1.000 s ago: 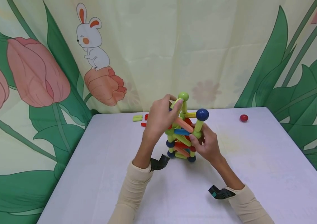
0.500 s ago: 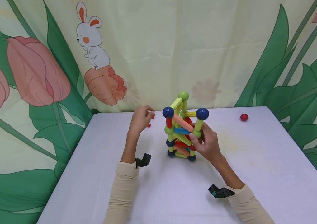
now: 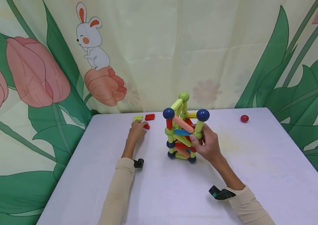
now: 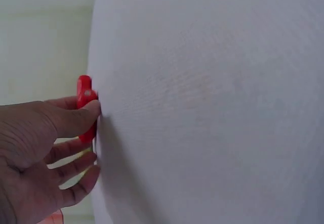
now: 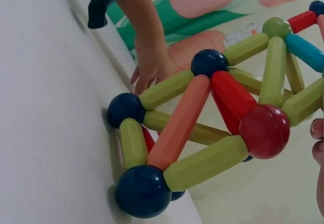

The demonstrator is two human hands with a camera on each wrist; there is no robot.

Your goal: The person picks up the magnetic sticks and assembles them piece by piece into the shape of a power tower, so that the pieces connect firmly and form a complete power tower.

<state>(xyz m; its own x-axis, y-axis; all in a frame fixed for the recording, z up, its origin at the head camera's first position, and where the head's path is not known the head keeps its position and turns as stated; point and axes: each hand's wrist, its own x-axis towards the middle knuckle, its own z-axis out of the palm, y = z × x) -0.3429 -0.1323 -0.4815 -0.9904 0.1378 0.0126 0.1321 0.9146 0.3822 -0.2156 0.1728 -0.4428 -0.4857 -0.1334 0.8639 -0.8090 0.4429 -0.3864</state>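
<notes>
A tower of magnetic rods and balls [image 3: 182,132] stands upright near the table's middle. My right hand [image 3: 208,142] grips it from the right, thumb and fingers about a light-green ball [image 3: 197,135] at upper mid-height. In the right wrist view only its fingertips [image 5: 318,128] show, at the right edge, while the tower's lower dark-blue balls [image 5: 144,191] rest on the table. Farther left, my left hand [image 3: 137,131] is low at the tabletop. Its thumb and forefinger pinch a red magnetic rod [image 4: 85,98], with the other fingers spread loosely below in the left wrist view.
Beyond the left hand lie a pair of red rods [image 3: 149,117] and some light-green rods [image 3: 137,117], close to the table's back edge. A red ball [image 3: 244,118] sits at the back right. Behind the white table [image 3: 159,193] hangs a printed curtain [image 3: 153,62].
My left hand has left the tower's top, moved left, and come down to pinch a red rod on the table. The right hand keeps its hold on the tower.
</notes>
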